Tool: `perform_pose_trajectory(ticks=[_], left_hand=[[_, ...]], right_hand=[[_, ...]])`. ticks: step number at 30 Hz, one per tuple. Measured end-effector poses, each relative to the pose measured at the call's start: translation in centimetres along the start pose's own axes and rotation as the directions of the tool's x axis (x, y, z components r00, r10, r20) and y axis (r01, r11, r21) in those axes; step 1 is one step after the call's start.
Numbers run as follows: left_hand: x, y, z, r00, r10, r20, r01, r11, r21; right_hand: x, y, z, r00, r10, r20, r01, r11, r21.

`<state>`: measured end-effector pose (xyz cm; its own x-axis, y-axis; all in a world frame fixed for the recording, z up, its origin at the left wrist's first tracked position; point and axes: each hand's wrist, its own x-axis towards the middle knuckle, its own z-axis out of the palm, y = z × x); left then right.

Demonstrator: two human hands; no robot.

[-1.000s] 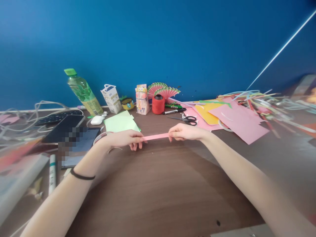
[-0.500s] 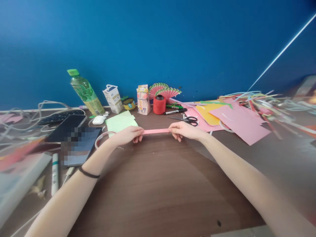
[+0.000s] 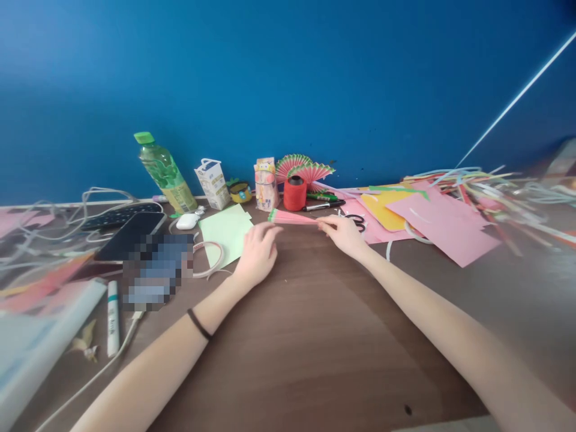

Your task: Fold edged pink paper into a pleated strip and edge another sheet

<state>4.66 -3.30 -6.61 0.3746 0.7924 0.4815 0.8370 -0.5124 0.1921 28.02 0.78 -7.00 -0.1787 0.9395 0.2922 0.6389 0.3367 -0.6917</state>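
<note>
My right hand (image 3: 345, 235) pinches the narrow end of a pleated pink paper fan (image 3: 293, 218), which spreads slightly toward a green-edged left end above the desk. My left hand (image 3: 257, 257) is just below and left of the fan, with bent fingers loosely apart and nothing visible in them. Beside its wrist lies light green paper (image 3: 227, 231). Black-handled scissors (image 3: 359, 222) are partly hidden behind my right hand. Farther back, two opened paper fans (image 3: 315, 174) with the same pink and green colouring stand behind a red thread spool (image 3: 294, 195).
A green bottle (image 3: 166, 174), a white carton (image 3: 213, 185) and a small decorated carton (image 3: 265, 185) line the blue wall. Pink sheets (image 3: 445, 231) and a pile of paper strips (image 3: 490, 192) lie right. A phone (image 3: 159, 270), cables and a marker (image 3: 113, 318) occupy the left.
My left hand has let go of the pink paper and drawn back toward me. The paper, seen edge-on before, now shows its pleats and green edge, still in my right hand.
</note>
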Motion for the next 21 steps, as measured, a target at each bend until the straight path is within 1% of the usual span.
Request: perform_pose_trajectory(ticks=[1, 2, 5, 9, 10, 13, 15, 18, 21], left_hand=[[-0.2, 0.1, 0.2, 0.997, 0.052, 0.049, -0.053, 0.998, 0.020], [-0.3, 0.2, 0.5, 0.995, 0.073, 0.075, -0.075, 0.997, 0.034], [-0.4, 0.2, 0.8, 0.994, 0.047, 0.095, -0.053, 0.996, 0.069], [-0.3, -0.1, 0.8, 0.992, 0.042, 0.115, -0.050, 0.997, 0.066], [-0.3, -0.1, 0.7, 0.991, 0.049, 0.123, -0.056, 0.997, 0.059], [-0.4, -0.3, 0.6, 0.988, 0.065, 0.140, -0.070, 0.997, 0.033], [-0.4, -0.3, 0.6, 0.987, 0.066, 0.145, -0.069, 0.997, 0.020], [-0.3, -0.3, 0.6, 0.986, 0.055, 0.156, -0.058, 0.998, 0.015], [-0.3, -0.1, 0.6, 0.990, -0.001, 0.143, -0.009, 0.998, 0.066]], right_hand=[[0.1, -0.1, 0.2, 0.999, -0.038, -0.035, 0.037, 0.999, -0.023], [0.3, -0.3, 0.5, 0.995, -0.074, -0.060, 0.071, 0.996, -0.046], [1.5, -1.2, 1.2, 0.984, -0.142, -0.106, 0.132, 0.987, -0.096], [3.8, -2.5, 2.9, 0.972, -0.184, -0.143, 0.168, 0.979, -0.117], [4.5, -2.7, 3.5, 0.973, -0.172, -0.155, 0.157, 0.982, -0.109], [5.9, -2.9, 5.3, 0.992, -0.096, -0.086, 0.086, 0.990, -0.109], [6.4, -2.7, 6.2, 0.995, -0.082, -0.061, 0.075, 0.991, -0.112], [6.6, -2.3, 6.6, 0.996, -0.078, -0.050, 0.071, 0.989, -0.131], [6.4, -1.8, 6.4, 0.997, -0.058, -0.052, 0.049, 0.987, -0.156]])
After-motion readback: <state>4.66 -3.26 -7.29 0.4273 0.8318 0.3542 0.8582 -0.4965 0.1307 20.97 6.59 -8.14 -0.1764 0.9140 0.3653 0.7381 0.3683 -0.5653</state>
